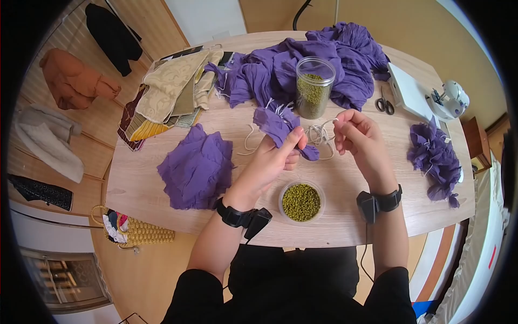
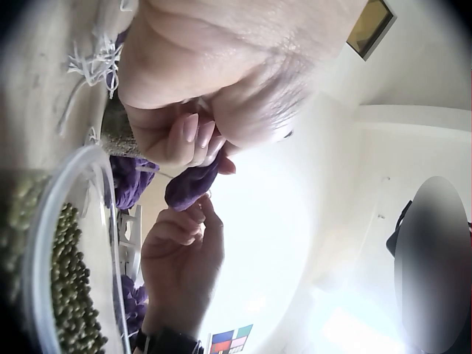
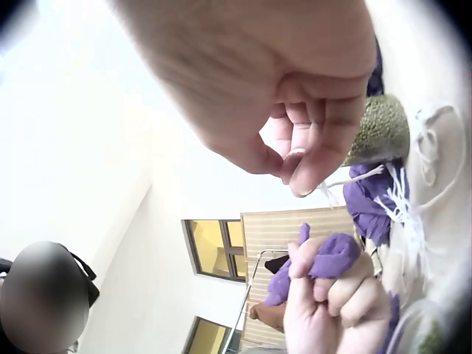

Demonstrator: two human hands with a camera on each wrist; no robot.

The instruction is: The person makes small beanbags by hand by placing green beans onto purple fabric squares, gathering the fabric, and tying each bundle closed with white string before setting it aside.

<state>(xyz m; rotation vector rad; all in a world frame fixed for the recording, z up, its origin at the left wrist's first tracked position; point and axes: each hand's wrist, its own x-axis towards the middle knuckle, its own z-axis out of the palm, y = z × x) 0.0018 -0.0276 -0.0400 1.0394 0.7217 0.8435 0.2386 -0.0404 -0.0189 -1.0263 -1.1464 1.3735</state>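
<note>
My left hand (image 1: 278, 154) grips a small piece of purple cloth (image 1: 270, 120), gathered in the fist with one end poking out below the thumb. In the left wrist view that bunched cloth (image 2: 192, 186) shows beneath the curled fingers. Across from it, my right hand (image 1: 362, 141) pinches a white string (image 3: 354, 178) between thumb and fingertips. A loose tangle of white string (image 1: 319, 135) lies on the table between the hands. Close below them stands a round tub of green beans (image 1: 301, 202). Behind the tangle is a tall clear jar (image 1: 313, 102) partly filled with similar beans.
Flat purple cloth pieces (image 1: 197, 167) lie at the left, near patterned fabric swatches (image 1: 167, 92). A large purple cloth (image 1: 264, 70) is heaped at the back. Scissors (image 1: 384, 104), a white sewing machine (image 1: 450, 100) and a purple ruffled bundle (image 1: 434, 154) are on the right.
</note>
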